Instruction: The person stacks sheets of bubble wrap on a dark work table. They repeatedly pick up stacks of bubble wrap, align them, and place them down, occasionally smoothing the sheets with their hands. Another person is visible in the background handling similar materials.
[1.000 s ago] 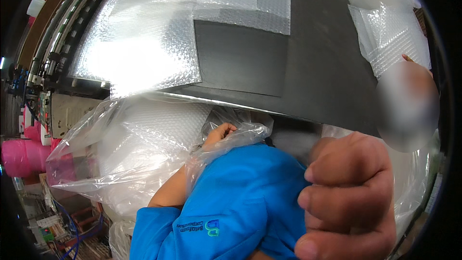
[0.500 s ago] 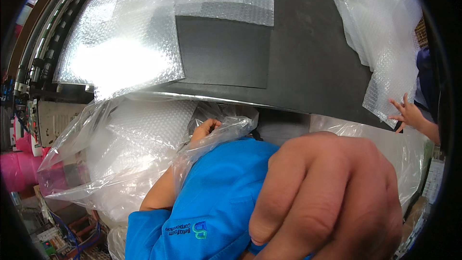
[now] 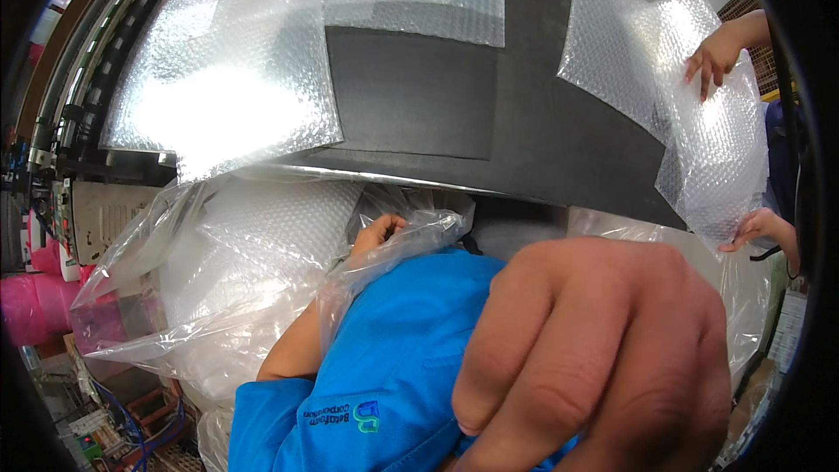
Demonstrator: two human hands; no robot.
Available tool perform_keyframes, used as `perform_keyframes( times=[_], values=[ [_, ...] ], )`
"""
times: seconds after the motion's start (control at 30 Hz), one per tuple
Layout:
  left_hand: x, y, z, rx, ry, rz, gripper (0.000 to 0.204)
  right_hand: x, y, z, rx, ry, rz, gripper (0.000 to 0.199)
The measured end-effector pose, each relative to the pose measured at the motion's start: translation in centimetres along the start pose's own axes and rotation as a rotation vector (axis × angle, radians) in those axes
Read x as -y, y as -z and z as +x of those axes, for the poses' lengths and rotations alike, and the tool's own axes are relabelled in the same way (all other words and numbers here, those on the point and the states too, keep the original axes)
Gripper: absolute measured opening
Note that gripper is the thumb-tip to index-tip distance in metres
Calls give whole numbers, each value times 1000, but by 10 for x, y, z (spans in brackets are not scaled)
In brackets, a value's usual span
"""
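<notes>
Close in front of the camera, my right hand [image 3: 603, 358] is raised with its knuckles bent. Its fingertips are tucked out of sight, so what they hold, if anything, is hidden. My left hand [image 3: 381, 231] is low by the table's near edge, fingers curled, among folds of a large clear plastic bag [image 3: 419, 225]. Part of that bag drapes over my left forearm. Sheets of bubble wrap [image 3: 288, 218] lie inside the bag, left of my left hand. Whether my left fingers pinch anything cannot be made out.
A black tabletop [image 3: 542, 122] carries bubble wrap sheets [image 3: 419, 17] at far left. At the right, a co-worker's upper hand [image 3: 717, 54] and lower hand [image 3: 762, 227] handle another bubble wrap piece [image 3: 712, 140]. Pink wrapped rolls [image 3: 35, 308] stand at left.
The co-worker's bubble wrap has shifted and spread out leftward on the table. A second co-worker hand has come onto it, and the lower one has moved down its edge. My hands stay nearly still.
</notes>
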State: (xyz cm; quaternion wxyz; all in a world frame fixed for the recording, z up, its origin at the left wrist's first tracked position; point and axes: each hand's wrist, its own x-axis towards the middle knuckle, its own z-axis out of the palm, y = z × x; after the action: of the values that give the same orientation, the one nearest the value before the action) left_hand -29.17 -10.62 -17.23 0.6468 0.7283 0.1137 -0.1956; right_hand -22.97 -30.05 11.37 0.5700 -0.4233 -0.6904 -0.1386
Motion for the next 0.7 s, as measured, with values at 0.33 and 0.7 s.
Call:
perform_keyframes(
  times=[0.33, 0.7],
  values=[
    [30, 7, 12, 14, -63, -30, 22, -19, 2, 4, 25, -146, 113, 34],
    [-165, 83, -74, 45, -391, 98, 18, -203, 117, -114, -509, -1236, -647, 66]
  ],
)
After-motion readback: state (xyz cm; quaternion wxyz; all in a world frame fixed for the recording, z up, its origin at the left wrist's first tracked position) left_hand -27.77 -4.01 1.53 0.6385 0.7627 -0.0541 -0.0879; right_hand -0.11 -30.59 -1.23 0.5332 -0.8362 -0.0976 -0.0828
